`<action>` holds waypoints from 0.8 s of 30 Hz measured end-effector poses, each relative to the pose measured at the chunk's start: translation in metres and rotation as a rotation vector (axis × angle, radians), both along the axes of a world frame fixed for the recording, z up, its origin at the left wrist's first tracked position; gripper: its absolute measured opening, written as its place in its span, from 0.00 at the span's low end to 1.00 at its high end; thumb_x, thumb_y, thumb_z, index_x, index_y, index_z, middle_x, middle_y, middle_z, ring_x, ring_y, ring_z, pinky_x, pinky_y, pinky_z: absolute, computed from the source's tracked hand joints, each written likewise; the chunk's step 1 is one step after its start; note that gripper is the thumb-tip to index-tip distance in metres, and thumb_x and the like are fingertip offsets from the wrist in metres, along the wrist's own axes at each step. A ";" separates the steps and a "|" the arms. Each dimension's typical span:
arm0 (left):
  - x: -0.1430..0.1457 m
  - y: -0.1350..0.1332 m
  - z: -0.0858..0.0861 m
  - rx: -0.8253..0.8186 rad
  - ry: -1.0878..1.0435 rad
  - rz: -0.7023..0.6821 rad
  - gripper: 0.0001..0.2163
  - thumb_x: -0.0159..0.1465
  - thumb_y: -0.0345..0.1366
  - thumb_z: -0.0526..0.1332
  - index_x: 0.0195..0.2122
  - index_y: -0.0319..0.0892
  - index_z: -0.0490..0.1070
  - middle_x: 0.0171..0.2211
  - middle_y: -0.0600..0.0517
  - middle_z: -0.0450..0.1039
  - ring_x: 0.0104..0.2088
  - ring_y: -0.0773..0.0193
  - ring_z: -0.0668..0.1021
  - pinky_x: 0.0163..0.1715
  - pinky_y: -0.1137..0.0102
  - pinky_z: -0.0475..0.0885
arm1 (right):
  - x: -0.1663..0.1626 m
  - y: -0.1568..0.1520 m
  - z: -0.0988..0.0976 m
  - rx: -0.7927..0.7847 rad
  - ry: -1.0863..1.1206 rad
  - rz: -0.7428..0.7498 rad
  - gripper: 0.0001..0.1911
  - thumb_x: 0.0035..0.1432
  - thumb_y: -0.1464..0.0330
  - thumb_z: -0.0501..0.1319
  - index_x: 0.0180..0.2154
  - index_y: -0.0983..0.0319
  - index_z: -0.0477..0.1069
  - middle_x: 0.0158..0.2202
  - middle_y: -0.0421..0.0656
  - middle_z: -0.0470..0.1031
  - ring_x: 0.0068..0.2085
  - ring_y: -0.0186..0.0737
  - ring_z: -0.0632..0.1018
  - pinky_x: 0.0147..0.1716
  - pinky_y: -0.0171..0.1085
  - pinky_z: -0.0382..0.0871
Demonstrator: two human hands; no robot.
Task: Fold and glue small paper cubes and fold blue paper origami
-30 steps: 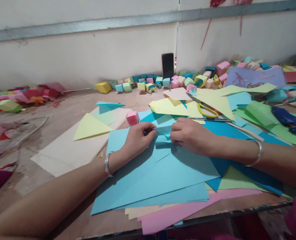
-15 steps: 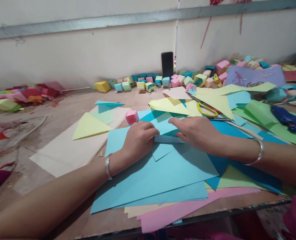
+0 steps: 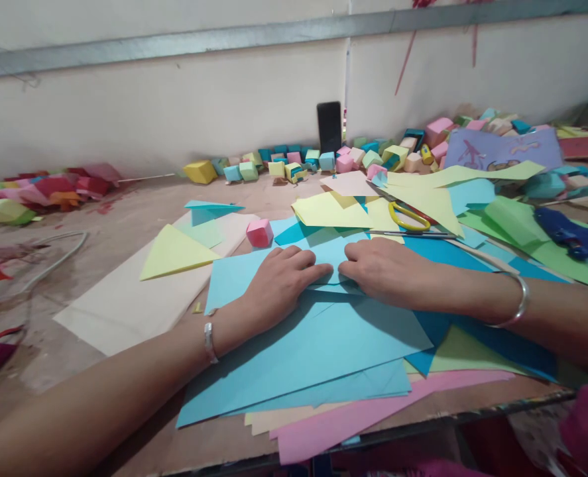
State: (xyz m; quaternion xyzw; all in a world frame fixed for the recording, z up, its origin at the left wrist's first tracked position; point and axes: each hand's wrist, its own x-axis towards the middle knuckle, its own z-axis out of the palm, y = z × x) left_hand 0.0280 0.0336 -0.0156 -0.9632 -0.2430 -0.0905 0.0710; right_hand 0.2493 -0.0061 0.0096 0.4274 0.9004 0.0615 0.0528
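Note:
Both hands are on a small folded piece of light blue paper (image 3: 332, 289), which lies over larger light blue sheets (image 3: 294, 358). My left hand (image 3: 288, 278) pinches its left part, thumb pointing right along the fold. At the other end, my right hand (image 3: 384, 271) has its fingers curled down on the same piece. The two thumbs come close together at the middle of the fold. My fingers hide much of the piece's two ends. Just beyond my left hand sits a small pink paper cube (image 3: 259, 233).
Yellow-handled scissors (image 3: 409, 217) lie beyond my right hand, among yellow paper offcuts. A blue glue gun (image 3: 575, 232) is at the right. Paper cubes (image 3: 248, 171) line the wall, near an upright phone (image 3: 329, 127). A white cable (image 3: 58, 265) curves at the left.
My hands have drawn closer together along the fold. The raised strip of the blue piece has tipped down, and its pointed lower corner no longer stands out. The view has shifted slightly.

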 end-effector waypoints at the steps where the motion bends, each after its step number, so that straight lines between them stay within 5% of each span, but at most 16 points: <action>1: 0.000 0.000 0.000 0.005 0.022 -0.006 0.22 0.63 0.20 0.51 0.53 0.49 0.71 0.38 0.49 0.74 0.37 0.58 0.72 0.34 0.64 0.63 | 0.000 0.000 -0.001 0.000 0.006 0.019 0.11 0.61 0.77 0.55 0.39 0.62 0.74 0.33 0.47 0.72 0.28 0.37 0.67 0.26 0.40 0.42; 8: 0.002 -0.004 0.006 -0.024 0.061 0.005 0.17 0.65 0.23 0.52 0.50 0.44 0.72 0.39 0.46 0.74 0.40 0.55 0.73 0.36 0.62 0.64 | -0.002 -0.004 0.004 -0.025 -0.064 0.067 0.09 0.62 0.78 0.55 0.36 0.64 0.73 0.33 0.48 0.72 0.34 0.42 0.69 0.28 0.40 0.46; 17: 0.003 -0.005 0.006 0.000 0.046 0.012 0.13 0.65 0.24 0.53 0.45 0.41 0.73 0.37 0.47 0.75 0.40 0.55 0.74 0.36 0.61 0.62 | 0.000 -0.002 0.016 -0.120 -0.162 -0.015 0.10 0.53 0.81 0.58 0.26 0.64 0.73 0.28 0.47 0.75 0.26 0.37 0.69 0.28 0.39 0.46; 24: 0.003 -0.005 0.006 0.035 0.058 -0.025 0.13 0.66 0.25 0.52 0.46 0.42 0.72 0.35 0.47 0.73 0.37 0.55 0.73 0.34 0.63 0.60 | 0.004 0.035 -0.009 -0.180 0.243 -0.294 0.18 0.60 0.55 0.57 0.27 0.61 0.73 0.27 0.43 0.77 0.28 0.37 0.70 0.25 0.35 0.49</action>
